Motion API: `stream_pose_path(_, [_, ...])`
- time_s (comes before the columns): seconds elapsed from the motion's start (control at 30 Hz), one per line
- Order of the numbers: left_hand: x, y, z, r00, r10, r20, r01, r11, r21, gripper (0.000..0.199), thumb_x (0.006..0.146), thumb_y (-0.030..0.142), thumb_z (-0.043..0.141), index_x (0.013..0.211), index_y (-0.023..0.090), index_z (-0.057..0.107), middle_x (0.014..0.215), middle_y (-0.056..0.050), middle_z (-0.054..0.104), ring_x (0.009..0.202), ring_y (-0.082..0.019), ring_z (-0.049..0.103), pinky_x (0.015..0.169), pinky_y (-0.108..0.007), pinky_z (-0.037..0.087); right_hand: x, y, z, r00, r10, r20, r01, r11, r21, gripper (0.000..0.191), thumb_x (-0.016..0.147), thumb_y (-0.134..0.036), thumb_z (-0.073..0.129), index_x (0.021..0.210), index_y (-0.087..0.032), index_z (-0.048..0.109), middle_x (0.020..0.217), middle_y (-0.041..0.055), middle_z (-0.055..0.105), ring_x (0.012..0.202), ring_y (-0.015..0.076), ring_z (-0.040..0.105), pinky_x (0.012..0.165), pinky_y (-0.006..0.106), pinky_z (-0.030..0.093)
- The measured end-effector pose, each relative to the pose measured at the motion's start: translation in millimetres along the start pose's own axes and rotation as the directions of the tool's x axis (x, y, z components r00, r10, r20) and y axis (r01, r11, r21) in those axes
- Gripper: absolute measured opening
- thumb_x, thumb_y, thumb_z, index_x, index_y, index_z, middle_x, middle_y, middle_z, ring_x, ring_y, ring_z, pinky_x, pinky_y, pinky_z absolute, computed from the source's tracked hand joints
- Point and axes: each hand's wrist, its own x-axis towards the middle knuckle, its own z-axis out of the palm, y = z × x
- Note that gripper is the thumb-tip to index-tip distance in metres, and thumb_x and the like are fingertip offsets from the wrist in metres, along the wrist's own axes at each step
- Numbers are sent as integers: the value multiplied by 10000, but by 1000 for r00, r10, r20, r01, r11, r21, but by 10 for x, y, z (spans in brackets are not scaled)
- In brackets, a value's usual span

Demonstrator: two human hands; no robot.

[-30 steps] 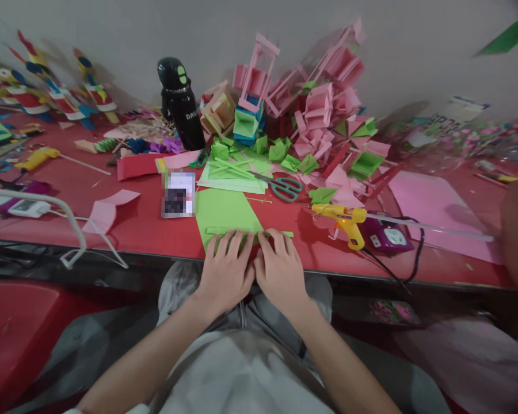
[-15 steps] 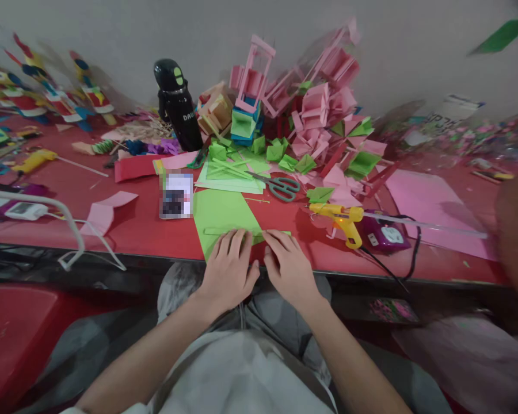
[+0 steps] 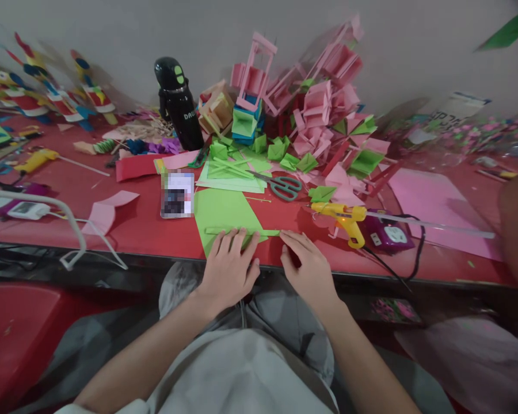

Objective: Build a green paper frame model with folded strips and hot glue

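My left hand [image 3: 228, 273] lies with its fingers outstretched on a narrow folded strip of green paper [image 3: 269, 233]. The strip runs sideways across the lower part of a light green paper sheet [image 3: 224, 208], close to the table's front edge. At the strip's right end rest the fingertips of my right hand [image 3: 309, 269], its fingers stretched out and the thumb apart. Part of the strip is hidden under my left fingers. Behind the sheet are grey-handled scissors [image 3: 285, 187] and a stack of green paper [image 3: 242, 183].
A yellow glue gun [image 3: 343, 218] lies to the right beside a purple device [image 3: 388, 233]. A phone [image 3: 176, 195] is left of the sheet, with a black bottle [image 3: 181, 109] behind it. Pink folded paper pieces [image 3: 317, 103] are piled against the wall. A white curved stand [image 3: 75, 230] is at left.
My right hand has slid rightward along the strip to its end, uncovering more of it. My left hand stays in place, its fingers slightly more spread.
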Motion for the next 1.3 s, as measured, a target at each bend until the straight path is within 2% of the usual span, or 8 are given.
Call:
stream_pose_path(0.23, [9, 10, -5, 1000, 4, 16, -4, 1000, 7, 511, 1026, 332, 405, 1512, 200, 496, 1464, -161, 546, 1321, -359, 508, 1132, -568, 388, 27, -50, -15, 999, -25, 41, 30, 991, -132, 362, 914, -107, 507, 1222, -152, 691, 1239, 109, 753, 1107, 272, 718, 1049, 497, 548])
stream_pose_path(0.53, [-5, -29, -10, 1000, -6, 4, 6, 999, -53, 497, 1018, 312, 430, 1494, 190, 509, 1466, -144, 561, 1322, -334, 519, 1155, -558, 390, -3, -48, -2, 999, 9, 43, -3, 991, -137, 365, 922, -124, 515, 1248, -173, 670, 1266, 83, 742, 1126, 269, 694, 1014, 453, 525])
stream_pose_path(0.77, [-62, -105, -2, 1000, 4, 18, -2, 994, -114, 489, 1038, 312, 410, 1494, 157, 493, 1542, -130, 523, 1405, -310, 489, 1219, -538, 350, 109, -226, -56, 989, 36, 145, 9, 954, -301, 334, 943, -167, 536, 1238, -176, 692, 1230, 87, 723, 1080, 277, 665, 928, 429, 486])
stream_pose_path(0.9, [-118, -224, 1, 994, 93, 52, -86, 989, -120, 479, 1063, 305, 393, 1507, 151, 481, 1624, -123, 433, 1506, -289, 401, 1250, -506, 340, 150, -281, -86, 974, 50, 221, 35, 931, -363, 371, 948, -179, 541, 1286, -215, 691, 1215, 92, 704, 1053, 276, 654, 872, 423, 463])
stream_pose_path(1.0, [-177, -366, -1, 983, 173, 60, -167, 982, -91, 463, 1052, 202, 398, 1500, 142, 495, 1655, -126, 376, 1535, -286, 359, 1252, -507, 352, 151, -260, -86, 973, 50, 228, 38, 930, -366, 376, 949, -179, 540, 1289, -221, 694, 1202, 90, 700, 1034, 269, 648, 852, 418, 452])
stream_pose_path(1.13, [-240, -559, -15, 957, 280, 71, -271, 956, -112, 658, 911, -59, 341, 1516, 161, 476, 1618, -86, 442, 1529, -223, 371, 1255, -475, 372, 145, -196, -56, 981, 23, 190, 45, 936, -348, 339, 955, -181, 540, 1241, -229, 715, 1159, 90, 708, 996, 258, 642, 813, 409, 444])
stream_pose_path(1.2, [-276, -635, -19, 947, 314, 64, -304, 944, -128, 746, 833, -107, 329, 1509, 169, 487, 1596, -69, 477, 1513, -210, 398, 1248, -475, 389, 145, -170, -40, 984, 16, 175, 45, 939, -341, 308, 965, -194, 541, 1209, -238, 725, 1146, 91, 711, 977, 256, 637, 803, 410, 443])
stream_pose_path(1.3, [-376, -706, -29, 934, 356, -3, -353, 924, -148, 769, 788, -114, 337, 1465, 185, 545, 1533, -54, 554, 1464, -201, 474, 1234, -463, 414, 146, -157, -29, 985, 15, 172, 44, 942, -333, 297, 972, -200, 540, 1201, -243, 724, 1134, 94, 709, 960, 255, 628, 797, 414, 443])
